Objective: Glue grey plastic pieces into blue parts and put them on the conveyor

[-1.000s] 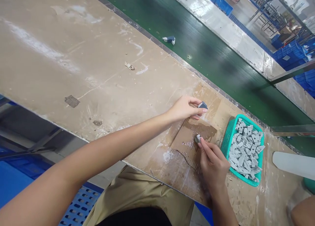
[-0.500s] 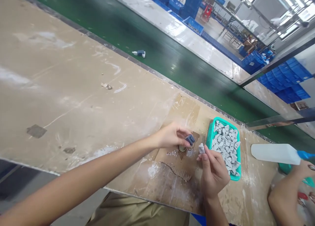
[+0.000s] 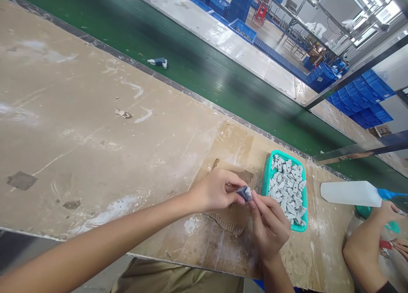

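Between the fingertips of my left hand (image 3: 218, 190) is a small dark blue plastic part (image 3: 242, 193). My right hand (image 3: 270, 223) pinches a small light grey part (image 3: 249, 194), which touches the open side of the blue one. Whether the two are joined, I cannot tell, since my fingers cover some of both. Just right of my right hand stands a turquoise basket (image 3: 265, 180) holding many similar grey pieces (image 3: 288, 189). Below my hands lies a worn piece of cardboard (image 3: 228, 225) on the workbench.
Behind the bench (image 3: 79, 127) runs a green conveyor belt (image 3: 197, 86), with a blue-and-white piece (image 3: 158, 62) on it. To the right lie a white bottle (image 3: 349, 193) with a blue top and a co-worker's arm (image 3: 363, 246). A metal post (image 3: 353, 78) crosses the right side.
My hands have come together: the grey part, held apart from the blue part before, now meets it. The view has shifted slightly, and the belt piece appears further left.
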Action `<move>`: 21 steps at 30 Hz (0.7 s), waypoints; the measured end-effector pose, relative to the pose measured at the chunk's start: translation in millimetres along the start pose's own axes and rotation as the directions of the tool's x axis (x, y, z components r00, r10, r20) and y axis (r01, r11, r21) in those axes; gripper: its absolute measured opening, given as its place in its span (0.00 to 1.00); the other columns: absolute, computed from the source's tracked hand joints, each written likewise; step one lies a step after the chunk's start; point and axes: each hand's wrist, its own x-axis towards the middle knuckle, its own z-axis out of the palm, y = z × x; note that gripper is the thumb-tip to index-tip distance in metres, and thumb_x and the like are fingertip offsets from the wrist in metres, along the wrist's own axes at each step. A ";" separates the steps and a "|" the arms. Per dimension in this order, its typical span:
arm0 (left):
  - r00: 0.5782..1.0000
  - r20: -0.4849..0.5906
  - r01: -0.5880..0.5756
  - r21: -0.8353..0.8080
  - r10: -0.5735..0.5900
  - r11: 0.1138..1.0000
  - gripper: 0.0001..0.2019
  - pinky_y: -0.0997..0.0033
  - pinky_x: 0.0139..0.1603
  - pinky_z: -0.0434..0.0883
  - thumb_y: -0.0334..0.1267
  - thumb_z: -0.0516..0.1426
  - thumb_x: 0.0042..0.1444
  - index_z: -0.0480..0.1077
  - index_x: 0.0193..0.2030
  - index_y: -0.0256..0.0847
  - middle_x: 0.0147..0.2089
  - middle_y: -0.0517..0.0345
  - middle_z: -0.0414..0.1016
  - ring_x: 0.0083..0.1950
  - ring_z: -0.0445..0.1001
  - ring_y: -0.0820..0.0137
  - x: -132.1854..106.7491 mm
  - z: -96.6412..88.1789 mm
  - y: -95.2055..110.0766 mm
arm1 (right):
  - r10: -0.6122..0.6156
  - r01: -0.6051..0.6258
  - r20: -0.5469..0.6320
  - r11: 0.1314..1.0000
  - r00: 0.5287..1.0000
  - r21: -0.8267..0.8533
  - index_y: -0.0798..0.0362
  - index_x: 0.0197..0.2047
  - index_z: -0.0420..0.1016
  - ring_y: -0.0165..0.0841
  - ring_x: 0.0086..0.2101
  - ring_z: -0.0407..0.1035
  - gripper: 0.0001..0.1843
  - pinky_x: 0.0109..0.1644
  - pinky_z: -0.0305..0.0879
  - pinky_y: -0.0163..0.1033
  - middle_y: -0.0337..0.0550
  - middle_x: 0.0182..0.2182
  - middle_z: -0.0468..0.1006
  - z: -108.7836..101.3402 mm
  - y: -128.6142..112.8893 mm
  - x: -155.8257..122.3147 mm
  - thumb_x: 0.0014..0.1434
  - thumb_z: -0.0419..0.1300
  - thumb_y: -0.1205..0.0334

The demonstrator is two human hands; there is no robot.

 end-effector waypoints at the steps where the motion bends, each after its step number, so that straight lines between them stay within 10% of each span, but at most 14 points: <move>1: 0.999 -0.012 -0.030 0.072 0.031 0.997 0.07 0.74 0.35 0.72 0.32 0.61 0.49 0.80 0.35 0.38 0.33 0.54 0.78 0.34 0.75 0.69 -1.1 0.3 0.1 | -0.017 0.017 -0.001 1.000 1.000 -0.003 0.42 0.58 0.73 0.33 0.33 0.73 0.27 0.33 0.74 0.39 0.43 0.36 0.78 0.0 0.1 -0.2 0.61 0.60 0.77; 9: 0.996 -0.068 -0.032 0.239 0.050 0.970 0.05 0.79 0.25 0.64 0.31 0.60 0.49 0.79 0.30 0.37 0.26 0.58 0.70 0.28 0.69 0.73 -4.2 5.0 0.7 | -0.014 0.014 0.040 1.000 0.999 -0.012 0.44 0.59 0.72 0.34 0.37 0.75 0.27 0.36 0.77 0.39 0.46 0.39 0.78 -1.0 2.7 -2.0 0.62 0.55 0.79; 21: 0.979 -0.060 0.186 -0.098 -0.192 0.978 0.04 0.76 0.32 0.68 0.32 0.63 0.47 0.78 0.30 0.34 0.30 0.54 0.76 0.31 0.72 0.71 -2.2 6.9 5.0 | 0.023 -0.033 0.118 0.996 0.993 0.082 0.41 0.62 0.69 0.29 0.34 0.74 0.29 0.36 0.72 0.32 0.42 0.37 0.78 0.7 1.3 4.2 0.64 0.54 0.78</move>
